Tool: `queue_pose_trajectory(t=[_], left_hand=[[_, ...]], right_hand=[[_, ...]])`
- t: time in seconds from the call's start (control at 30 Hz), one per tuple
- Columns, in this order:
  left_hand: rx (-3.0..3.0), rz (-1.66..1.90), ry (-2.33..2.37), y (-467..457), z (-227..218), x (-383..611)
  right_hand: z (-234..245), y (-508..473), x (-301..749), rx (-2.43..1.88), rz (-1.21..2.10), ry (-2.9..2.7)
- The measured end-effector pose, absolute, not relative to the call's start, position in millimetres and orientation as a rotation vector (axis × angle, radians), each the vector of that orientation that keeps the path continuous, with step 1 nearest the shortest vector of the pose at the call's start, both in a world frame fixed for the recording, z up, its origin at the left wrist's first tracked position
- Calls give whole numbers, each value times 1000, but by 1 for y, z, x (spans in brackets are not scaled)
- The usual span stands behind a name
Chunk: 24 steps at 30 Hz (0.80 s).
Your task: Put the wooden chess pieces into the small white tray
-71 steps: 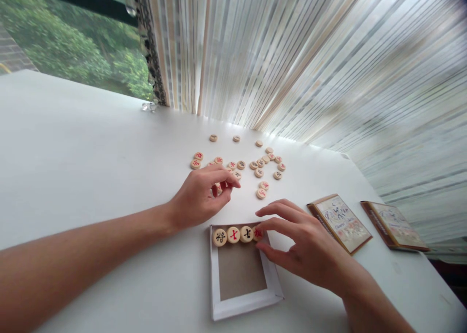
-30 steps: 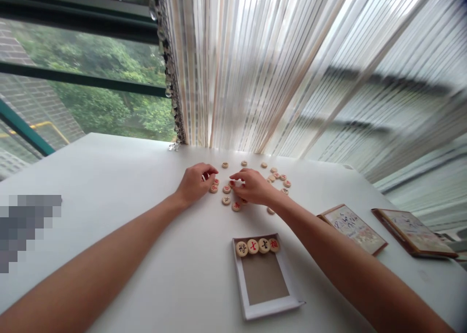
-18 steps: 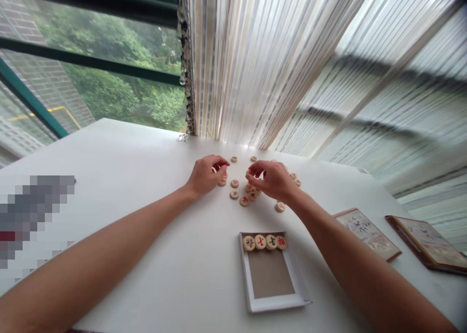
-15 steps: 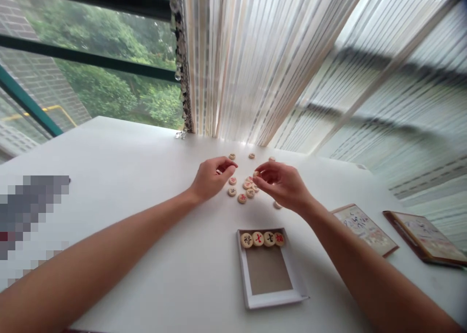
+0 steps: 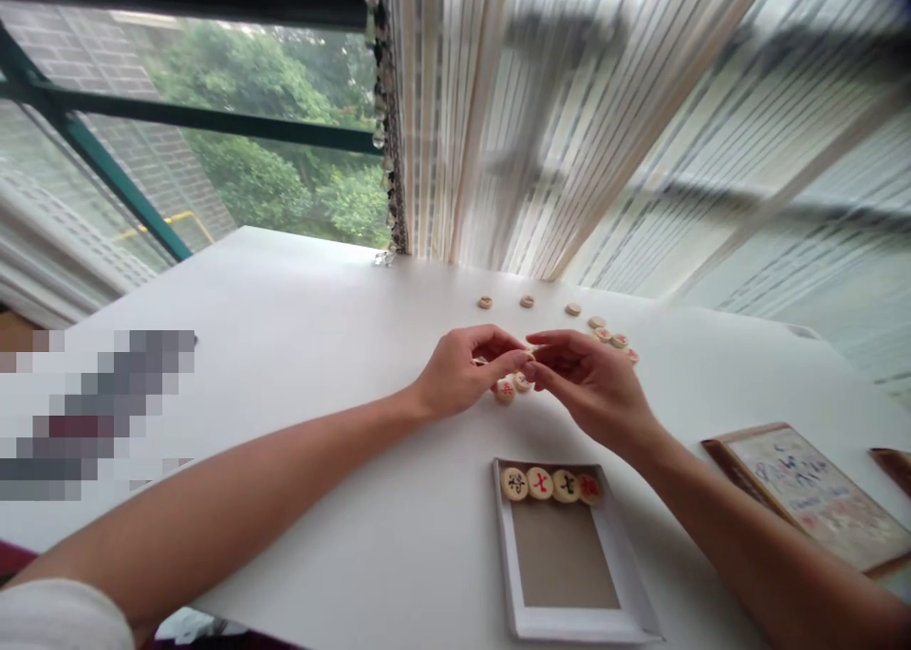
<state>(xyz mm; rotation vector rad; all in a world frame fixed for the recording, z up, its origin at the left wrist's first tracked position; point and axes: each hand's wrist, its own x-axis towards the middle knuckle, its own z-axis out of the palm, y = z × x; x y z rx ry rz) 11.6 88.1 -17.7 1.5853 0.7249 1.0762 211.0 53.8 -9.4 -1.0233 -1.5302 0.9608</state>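
Observation:
My left hand (image 5: 474, 370) and my right hand (image 5: 594, 380) meet over the white table, thumbs and fingertips closed together. A small round wooden xiangqi piece (image 5: 529, 356) is pinched between them, mostly covered by the fingers. Just below the fingertips lie a piece with a red character (image 5: 505, 391) and one with a dark character (image 5: 523, 381). Other pieces close by are partly hidden by my hands. Nearer to me stands a shallow white open box (image 5: 512, 574), its far end holding a row of several pieces (image 5: 541, 484) with black and red characters.
Several loose pieces (image 5: 527, 301) are scattered toward the back of the white table (image 5: 320, 346). To the right lies a printed flat box (image 5: 811, 489), with another brown edge beyond it. A string curtain (image 5: 484, 138) and a window stand behind the table.
My hands have come together, and the piece in my right fingers now sits between both hands' fingertips. The view has turned left, shifting the scene rightward.

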Motion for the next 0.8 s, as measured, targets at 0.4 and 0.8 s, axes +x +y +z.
queue_pose_trajectory(t=[0.4,0.8], left_hand=[[1461,1137,683,82,-28,18],[1356,1055,711,79,-10,14]], right_hand=[[-14,49,215,-1134,1041,-1309],[-8,51,210,-1010,1327,-1115]])
